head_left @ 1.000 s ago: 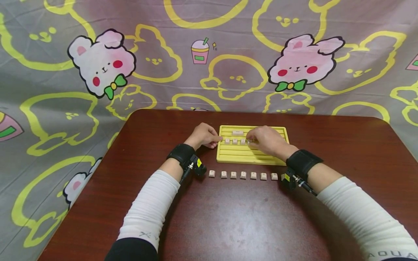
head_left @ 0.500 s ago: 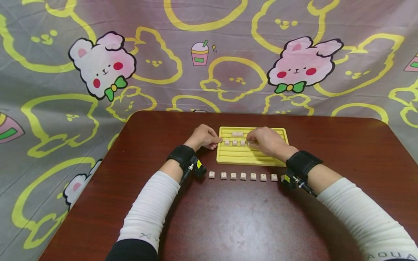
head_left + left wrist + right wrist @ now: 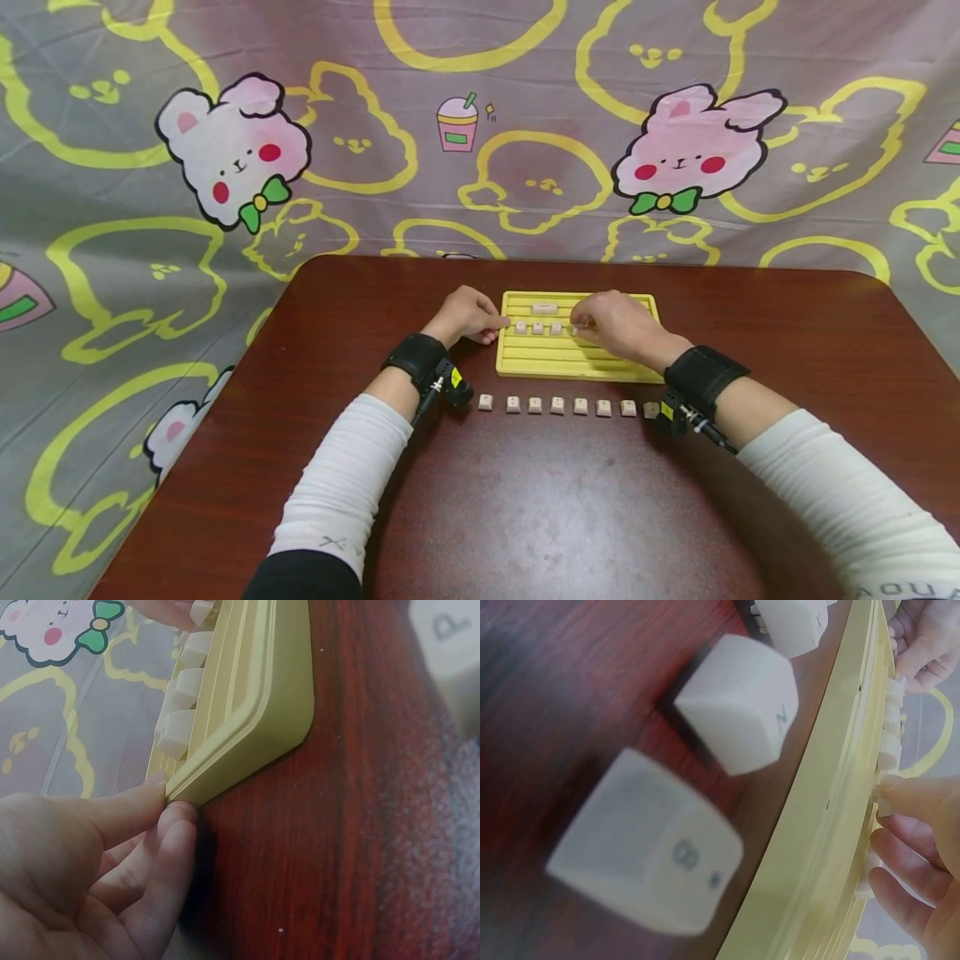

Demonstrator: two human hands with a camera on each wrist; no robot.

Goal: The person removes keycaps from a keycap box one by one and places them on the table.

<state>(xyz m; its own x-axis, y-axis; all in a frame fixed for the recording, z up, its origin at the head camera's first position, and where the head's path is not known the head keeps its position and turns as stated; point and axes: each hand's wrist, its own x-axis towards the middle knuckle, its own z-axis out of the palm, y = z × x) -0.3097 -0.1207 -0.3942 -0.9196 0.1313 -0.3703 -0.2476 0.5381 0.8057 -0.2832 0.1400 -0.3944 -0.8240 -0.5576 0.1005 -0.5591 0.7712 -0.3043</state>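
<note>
A yellow ridged tray point(image 3: 555, 362) lies at the far middle of the table. My left hand point(image 3: 468, 315) pinches the tray's left edge, its thumb at the rim and a finger below in the left wrist view. Three white keycaps point(image 3: 537, 328) stand side by side in one groove near that edge. Right of them, my right hand point(image 3: 617, 323) holds another keycap point(image 3: 886, 807) between thumb and fingers, over the same groove. That keycap is mostly covered by the fingers in the head view. A wider keycap point(image 3: 544, 308) sits in the groove behind.
Several loose keycaps point(image 3: 557, 406) form a row on the brown table point(image 3: 570, 500) in front of the tray. One marked 8 point(image 3: 649, 847) and one marked N point(image 3: 739, 705) show close up from the right wrist. A patterned cloth point(image 3: 375, 208) hangs behind the table.
My right hand and wrist have shifted slightly right, uncovering more of the rightmost loose keycap. The left hand keeps its place on the tray edge.
</note>
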